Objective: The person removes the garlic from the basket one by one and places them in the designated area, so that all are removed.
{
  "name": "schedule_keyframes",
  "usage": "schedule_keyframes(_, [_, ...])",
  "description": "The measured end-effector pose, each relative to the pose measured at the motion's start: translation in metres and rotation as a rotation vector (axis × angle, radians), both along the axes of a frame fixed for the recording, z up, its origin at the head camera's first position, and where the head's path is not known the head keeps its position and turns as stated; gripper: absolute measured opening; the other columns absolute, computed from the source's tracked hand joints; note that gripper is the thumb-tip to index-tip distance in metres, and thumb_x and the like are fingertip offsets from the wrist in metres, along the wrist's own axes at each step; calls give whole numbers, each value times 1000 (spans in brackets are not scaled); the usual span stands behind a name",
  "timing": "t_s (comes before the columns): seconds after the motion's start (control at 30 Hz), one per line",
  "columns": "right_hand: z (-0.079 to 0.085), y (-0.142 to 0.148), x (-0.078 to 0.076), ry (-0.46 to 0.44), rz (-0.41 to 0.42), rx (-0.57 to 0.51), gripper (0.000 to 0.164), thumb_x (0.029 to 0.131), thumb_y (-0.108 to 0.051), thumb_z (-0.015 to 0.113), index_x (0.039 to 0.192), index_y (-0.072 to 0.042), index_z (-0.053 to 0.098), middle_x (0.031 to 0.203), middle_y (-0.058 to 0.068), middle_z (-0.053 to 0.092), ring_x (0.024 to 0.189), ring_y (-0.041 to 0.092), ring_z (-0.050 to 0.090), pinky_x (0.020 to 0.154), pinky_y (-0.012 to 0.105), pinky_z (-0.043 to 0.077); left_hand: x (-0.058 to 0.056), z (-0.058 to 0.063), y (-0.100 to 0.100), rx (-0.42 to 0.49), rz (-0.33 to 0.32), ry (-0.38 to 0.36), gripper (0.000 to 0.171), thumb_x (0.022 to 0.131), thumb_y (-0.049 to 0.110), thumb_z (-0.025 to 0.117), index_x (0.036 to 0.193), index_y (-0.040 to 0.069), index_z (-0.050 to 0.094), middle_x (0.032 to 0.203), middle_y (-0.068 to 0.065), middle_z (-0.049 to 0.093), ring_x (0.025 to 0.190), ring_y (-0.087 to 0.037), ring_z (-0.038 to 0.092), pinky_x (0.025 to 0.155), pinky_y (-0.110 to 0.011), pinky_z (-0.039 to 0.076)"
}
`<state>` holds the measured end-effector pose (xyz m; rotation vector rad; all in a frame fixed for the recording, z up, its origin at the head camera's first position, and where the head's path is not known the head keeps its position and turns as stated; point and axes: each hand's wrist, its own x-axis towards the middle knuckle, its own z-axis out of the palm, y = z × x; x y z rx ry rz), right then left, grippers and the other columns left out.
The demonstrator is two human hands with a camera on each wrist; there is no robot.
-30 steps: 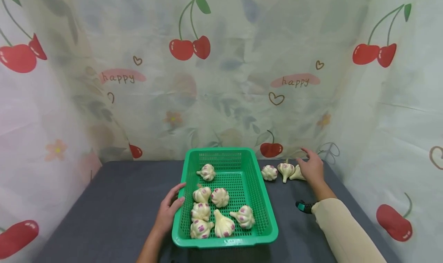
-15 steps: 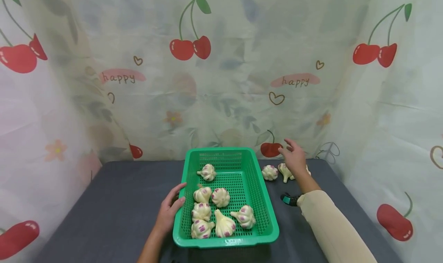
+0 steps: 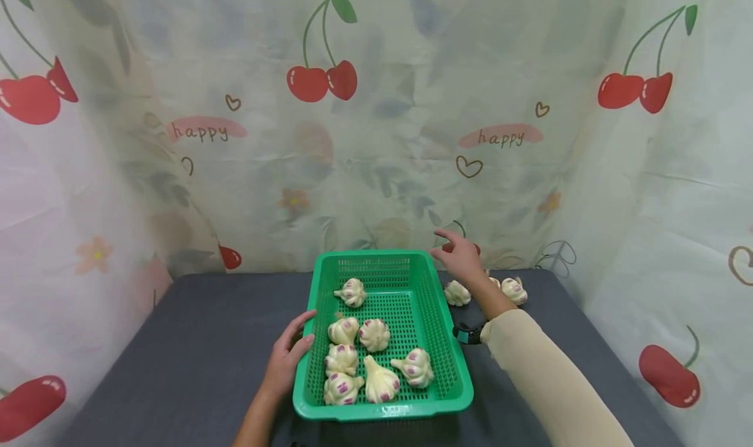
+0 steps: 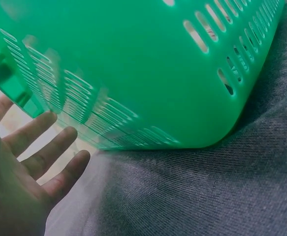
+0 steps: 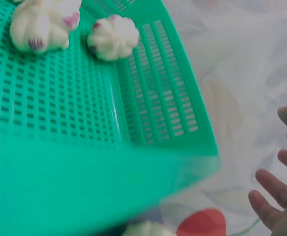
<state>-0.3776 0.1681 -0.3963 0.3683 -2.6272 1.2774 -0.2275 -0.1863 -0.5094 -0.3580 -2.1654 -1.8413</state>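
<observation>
A green plastic basket (image 3: 465, 368) stands on the dark tabletop with several garlic bulbs (image 3: 382, 380) inside, mostly toward its near left part. My left hand (image 3: 287, 355) rests at the basket's left rim. In the left wrist view, its spread fingers (image 4: 59, 147) lie beside the perforated outer wall, loosely extended. My right hand (image 3: 461, 261) is raised near the basket's back right corner, with nothing in it; the right wrist view shows its fingers (image 5: 276, 189) apart. Right of the basket lie three more garlic bulbs (image 3: 457, 293), the middle one mostly hidden behind the right wrist.
A patterned curtain (image 3: 376, 172) with cherries and "happy" lettering closes off the back and both sides. The dark tabletop (image 3: 217, 349) extends left and right of the basket. A dark band with a teal part (image 3: 468, 334) sits under my right wrist.
My right hand has moved left from over the rightmost loose bulb to the basket's back right corner, uncovering that bulb. My left hand and the basket stay in place.
</observation>
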Motion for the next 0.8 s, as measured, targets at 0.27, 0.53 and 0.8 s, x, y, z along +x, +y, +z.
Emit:
schedule_keyframes(0.27, [7,-32,6,-42,85,-32,45,97,-19,62,140,-12,52,143,12,48,124,34,50,90,51,46,-1,-1,1,-3,-5,9,41,100,11,51,141,8,50,137,-18,52,115,-32,53,87,-32,48])
schedule_keyframes(0.53, [3,-59,6,-111,242,-64,50,96,-16,64,143,-9,48,138,16,53,118,33,56,86,47,50,-1,-1,0,8,-8,15,41,100,11,51,141,8,50,132,-21,55,112,-37,54,86,-31,48])
schedule_keyframes(0.8, [-6,-76,10,-318,411,-54,57,97,-16,62,149,-8,39,135,19,55,113,34,59,81,48,52,0,-1,0,4,-5,2,41,100,11,51,141,9,50,133,-20,54,112,-33,55,86,-32,48])
